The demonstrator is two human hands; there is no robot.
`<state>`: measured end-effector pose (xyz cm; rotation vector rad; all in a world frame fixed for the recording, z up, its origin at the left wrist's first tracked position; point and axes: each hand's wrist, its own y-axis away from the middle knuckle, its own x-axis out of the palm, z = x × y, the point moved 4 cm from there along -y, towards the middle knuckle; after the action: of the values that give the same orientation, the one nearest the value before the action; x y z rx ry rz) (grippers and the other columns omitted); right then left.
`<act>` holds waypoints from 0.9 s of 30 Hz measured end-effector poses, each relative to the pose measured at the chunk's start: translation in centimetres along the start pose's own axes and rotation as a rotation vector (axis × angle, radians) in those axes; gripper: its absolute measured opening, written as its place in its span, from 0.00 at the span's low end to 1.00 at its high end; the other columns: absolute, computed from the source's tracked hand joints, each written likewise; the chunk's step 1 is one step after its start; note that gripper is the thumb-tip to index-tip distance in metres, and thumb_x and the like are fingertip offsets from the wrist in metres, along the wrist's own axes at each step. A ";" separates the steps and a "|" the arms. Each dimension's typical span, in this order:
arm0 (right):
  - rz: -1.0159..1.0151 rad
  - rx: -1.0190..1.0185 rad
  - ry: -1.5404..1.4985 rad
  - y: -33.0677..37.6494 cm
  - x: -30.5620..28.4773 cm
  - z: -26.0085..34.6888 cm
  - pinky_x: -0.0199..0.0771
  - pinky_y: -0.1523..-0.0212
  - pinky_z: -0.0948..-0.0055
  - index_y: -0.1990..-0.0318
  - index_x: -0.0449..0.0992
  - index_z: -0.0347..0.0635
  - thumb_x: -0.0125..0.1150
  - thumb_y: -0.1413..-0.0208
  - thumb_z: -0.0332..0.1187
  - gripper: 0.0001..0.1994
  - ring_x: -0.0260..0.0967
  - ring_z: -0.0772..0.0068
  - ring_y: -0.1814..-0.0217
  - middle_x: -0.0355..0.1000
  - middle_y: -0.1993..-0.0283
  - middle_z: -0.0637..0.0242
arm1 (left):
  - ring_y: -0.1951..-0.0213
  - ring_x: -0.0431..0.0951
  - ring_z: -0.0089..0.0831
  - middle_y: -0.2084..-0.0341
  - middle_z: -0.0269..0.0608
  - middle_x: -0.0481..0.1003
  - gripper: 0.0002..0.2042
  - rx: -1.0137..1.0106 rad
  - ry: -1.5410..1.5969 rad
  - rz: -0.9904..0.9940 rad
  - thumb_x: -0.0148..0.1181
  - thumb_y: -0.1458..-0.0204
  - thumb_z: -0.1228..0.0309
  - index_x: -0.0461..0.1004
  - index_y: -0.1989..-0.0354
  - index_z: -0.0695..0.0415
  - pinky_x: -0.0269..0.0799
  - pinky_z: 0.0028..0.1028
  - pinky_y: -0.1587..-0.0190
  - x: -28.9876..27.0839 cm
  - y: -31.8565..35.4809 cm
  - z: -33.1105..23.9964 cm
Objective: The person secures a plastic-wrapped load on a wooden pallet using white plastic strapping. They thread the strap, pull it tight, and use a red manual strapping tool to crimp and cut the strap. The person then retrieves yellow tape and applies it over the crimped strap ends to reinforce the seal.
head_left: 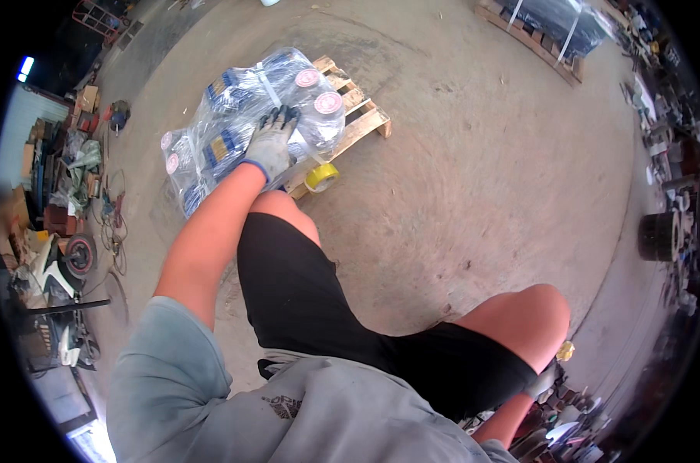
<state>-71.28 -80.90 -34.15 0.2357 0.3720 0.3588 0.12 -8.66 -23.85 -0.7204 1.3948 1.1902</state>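
My left hand [272,143], in a grey glove with dark fingertips, lies with its fingers stretched out on a load wrapped in clear plastic [226,104]. Blue-and-yellow packages and round pink-and-white labels show through the film. Beneath the load is a wooden pallet [367,123]. A yellow tape roll [321,177] sits at the pallet's near edge, just right of my left wrist. My right hand [545,382], also gloved, is low on the right beside my thigh, and its fingers are mostly hidden. Close to it is a small yellow object [566,351] I cannot make out.
Another wrapped load on a pallet [554,58] stands at the far right. A black bucket [659,237] and piled scrap line the right side. Along the left are a white motorbike [56,270], cables [113,220] and boxes. A hand truck [99,19] stands at the far left.
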 end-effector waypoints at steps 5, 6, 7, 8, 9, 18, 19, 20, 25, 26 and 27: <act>0.107 -0.436 -0.304 2.5 21.2 37.7 0.68 0.35 0.67 0.30 0.71 0.39 0.55 0.29 0.39 0.24 0.73 0.70 0.35 0.74 0.32 0.61 | 0.20 0.46 0.52 0.20 0.54 0.46 0.47 0.016 0.099 -0.052 0.67 0.50 0.65 0.50 0.20 0.52 0.43 0.47 0.20 -0.7 -1.1 1.0; 0.213 -0.524 -0.290 4.7 26.3 44.0 0.66 0.31 0.65 0.29 0.70 0.42 0.56 0.29 0.39 0.24 0.71 0.69 0.33 0.72 0.30 0.62 | 0.20 0.46 0.54 0.20 0.55 0.46 0.48 0.018 0.134 -0.064 0.69 0.51 0.63 0.50 0.20 0.54 0.44 0.47 0.20 -0.5 -1.2 1.2; 0.282 -0.663 -0.141 5.8 30.2 47.9 0.70 0.37 0.70 0.27 0.67 0.43 0.54 0.27 0.37 0.24 0.73 0.70 0.36 0.74 0.33 0.61 | 0.26 0.60 0.55 0.25 0.60 0.58 0.42 -0.016 0.232 -0.152 0.68 0.48 0.63 0.58 0.24 0.57 0.58 0.46 0.26 -2.4 -0.6 0.1; 0.358 -0.808 -0.014 6.8 34.7 51.3 0.73 0.44 0.75 0.25 0.64 0.43 0.52 0.26 0.34 0.25 0.75 0.71 0.39 0.75 0.36 0.60 | 0.29 0.64 0.56 0.29 0.62 0.63 0.38 -0.135 0.478 -0.217 0.67 0.48 0.62 0.62 0.27 0.58 0.62 0.46 0.29 -2.6 -0.2 0.0; 0.420 -0.959 0.092 8.1 38.8 54.9 0.76 0.50 0.80 0.23 0.61 0.44 0.49 0.25 0.32 0.25 0.76 0.72 0.42 0.77 0.38 0.60 | 0.33 0.69 0.57 0.33 0.63 0.68 0.34 -0.254 0.727 -0.282 0.67 0.47 0.62 0.66 0.31 0.59 0.66 0.45 0.32 -2.5 0.1 -0.2; 0.894 0.325 -0.953 26.2 73.7 39.3 0.77 0.63 0.71 0.63 0.75 0.49 0.55 0.31 0.39 0.09 0.74 0.67 0.64 0.75 0.66 0.68 | 0.37 0.72 0.55 0.41 0.66 0.72 0.41 -1.195 1.205 -0.179 0.75 0.50 0.57 0.63 0.33 0.68 0.67 0.45 0.33 12.9 5.2 -16.1; 0.863 0.414 -0.915 27.2 73.9 35.6 0.76 0.64 0.72 0.64 0.74 0.51 0.56 0.31 0.40 0.09 0.73 0.69 0.64 0.75 0.67 0.69 | 0.35 0.69 0.55 0.38 0.64 0.70 0.45 -1.351 1.196 -0.128 0.77 0.51 0.58 0.59 0.30 0.65 0.66 0.45 0.32 13.2 6.5 -16.3; 0.833 0.515 -0.868 27.5 74.1 31.2 0.75 0.65 0.73 0.65 0.74 0.52 0.57 0.32 0.40 0.09 0.73 0.70 0.65 0.74 0.68 0.70 | 0.35 0.70 0.55 0.38 0.64 0.70 0.44 -1.330 1.158 -0.208 0.76 0.51 0.57 0.60 0.30 0.65 0.67 0.45 0.32 13.8 7.0 -15.4; 0.710 0.705 -0.764 23.8 75.6 14.5 0.73 0.67 0.75 0.66 0.73 0.54 0.56 0.30 0.46 0.12 0.72 0.73 0.66 0.74 0.68 0.74 | 0.37 0.71 0.56 0.39 0.63 0.71 0.40 -0.944 1.076 -0.329 0.75 0.50 0.57 0.62 0.32 0.62 0.69 0.47 0.35 16.1 3.5 -8.7; 0.787 0.706 -0.715 22.8 75.9 12.0 0.73 0.65 0.74 0.66 0.73 0.54 0.55 0.29 0.50 0.15 0.72 0.73 0.66 0.75 0.67 0.73 | 0.38 0.73 0.55 0.40 0.61 0.72 0.39 -0.945 1.079 -0.302 0.75 0.50 0.59 0.63 0.33 0.61 0.70 0.47 0.36 16.4 3.1 -8.0; 0.713 0.755 -0.662 22.5 76.2 10.1 0.73 0.65 0.73 0.65 0.73 0.54 0.55 0.29 0.52 0.16 0.72 0.73 0.67 0.74 0.67 0.73 | 0.39 0.74 0.55 0.40 0.59 0.73 0.37 -0.947 1.081 -0.266 0.75 0.50 0.61 0.64 0.33 0.60 0.71 0.47 0.38 16.9 2.9 -7.7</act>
<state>-7.65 -32.89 -42.23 1.2087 -0.2726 0.7998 -8.63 -11.55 -40.20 -2.3946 1.3930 1.2565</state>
